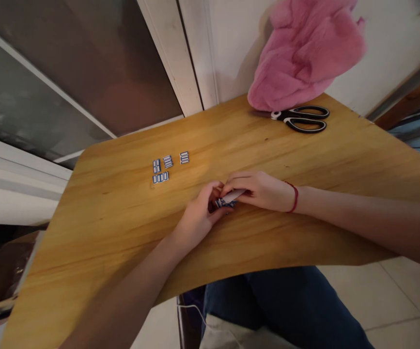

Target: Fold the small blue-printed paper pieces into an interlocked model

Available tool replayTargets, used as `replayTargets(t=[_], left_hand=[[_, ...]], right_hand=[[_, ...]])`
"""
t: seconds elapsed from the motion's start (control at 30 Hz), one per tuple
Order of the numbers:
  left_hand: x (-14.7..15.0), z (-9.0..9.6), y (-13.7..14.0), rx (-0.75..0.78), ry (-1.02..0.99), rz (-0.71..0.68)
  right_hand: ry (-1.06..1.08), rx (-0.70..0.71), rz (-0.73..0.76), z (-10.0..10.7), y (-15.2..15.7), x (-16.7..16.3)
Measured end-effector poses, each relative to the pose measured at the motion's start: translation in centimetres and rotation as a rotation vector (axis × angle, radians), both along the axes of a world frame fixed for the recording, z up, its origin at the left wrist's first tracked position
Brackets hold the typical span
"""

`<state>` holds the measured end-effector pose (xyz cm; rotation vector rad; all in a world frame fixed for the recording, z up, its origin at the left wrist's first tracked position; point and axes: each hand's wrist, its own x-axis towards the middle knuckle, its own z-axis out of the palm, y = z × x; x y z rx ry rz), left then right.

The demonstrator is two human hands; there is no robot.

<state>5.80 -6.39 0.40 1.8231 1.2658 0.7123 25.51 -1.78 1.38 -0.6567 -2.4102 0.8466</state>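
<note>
Near the front of the counter (122,213), a small blue-and-white bundle (225,202) is clasped in the grip of the left hand (198,212), seemingly so that it is steadied; a pale strip (233,195) is pinched in the grip of the right hand (263,189); four groups of blue-and-white pieces (161,177) are laid farther off, apparently spaced for distinctness; whether anything is contained in the pink cloth (306,53), beside the scissors (306,118), cannot be told.
</note>
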Motion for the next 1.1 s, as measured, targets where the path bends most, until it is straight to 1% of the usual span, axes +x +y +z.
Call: replayTargets(t=[0.07, 0.23, 0.3, 0.37, 0.5, 0.57, 0.63, 0.77, 0.87, 1.0, 1.1], left_hand=[[0.0, -0.1, -0.1, 0.005, -0.012, 0.013], [0.1, -0.1, 0.0, -0.042, -0.154, -0.006], [0.1, 0.0, 0.1, -0.075, -0.193, -0.019], [0.1, 0.2, 0.2, -0.096, -0.207, -0.017], [0.1, 0.6, 0.2, -0.093, -0.147, 0.037], [0.1, 0.7, 0.2, -0.087, -0.111, 0.066], [0.0, 0.7, 0.3, -0.077, -0.081, 0.084], [0.0, 0.6, 0.3, -0.047, -0.049, 0.103], [-0.1, 0.4, 0.4, -0.040, -0.062, 0.115], [-0.2, 0.3, 0.5, -0.059, -0.077, 0.141], [-0.3, 0.2, 0.7, -0.088, -0.119, 0.161]], right_hand=[[0.000, -0.019, -0.009, -0.1, 0.0, -0.1], [0.016, -0.070, -0.042, -0.1, 0.0, -0.3], [0.025, -0.135, -0.062, -0.1, 0.0, -0.3], [0.042, -0.231, -0.079, -0.1, 0.0, -0.3], [0.082, -0.393, -0.118, 0.1, 0.0, -0.2], [0.092, -0.428, -0.161, 0.3, 0.0, 0.0], [0.082, -0.398, -0.207, 0.6, 0.1, 0.1], [0.063, -0.202, -0.238, 0.9, 0.4, 0.3], [0.067, -0.083, -0.263, 0.7, 0.5, 0.2], [0.056, -0.046, -0.238, 0.3, 0.4, 0.1], [0.038, -0.078, -0.212, 0.4, 0.2, 0.1]])
